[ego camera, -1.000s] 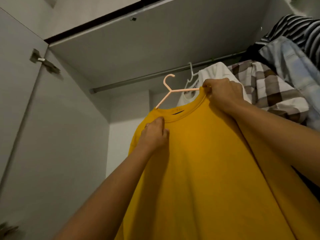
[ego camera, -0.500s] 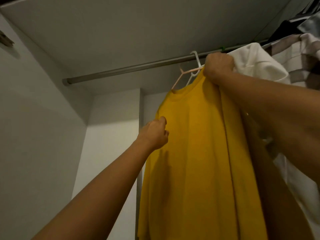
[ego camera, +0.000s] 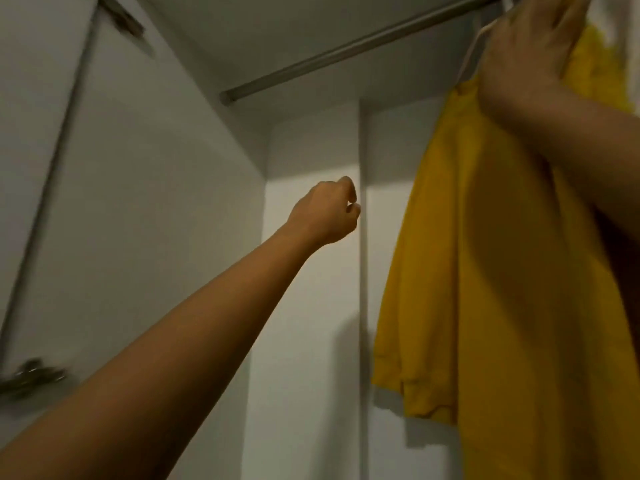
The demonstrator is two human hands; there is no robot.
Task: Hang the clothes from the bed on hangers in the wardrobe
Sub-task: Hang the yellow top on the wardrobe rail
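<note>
A yellow T-shirt (ego camera: 485, 271) hangs on a pale hanger (ego camera: 472, 50), of which only a thin arm shows at the top right. My right hand (ego camera: 530, 53) grips the hanger and the shirt's shoulder up by the wardrobe rail (ego camera: 346, 46); its fingertips run out of the frame's top edge. The hanger's hook is hidden. My left hand (ego camera: 325, 213) is stretched out left of the shirt, apart from it, with its fingers curled and nothing in it.
The wardrobe's white back wall (ego camera: 311, 306) has a vertical divider strip (ego camera: 362, 271). The open door (ego camera: 86, 202) with two metal hinges stands at the left. A bit of pale cloth (ego camera: 616, 22) shows at the top right corner.
My left hand has let go of the shirt's front and moved left, away from it. My right hand has carried the hanger up to the rail. The view has swung left.
</note>
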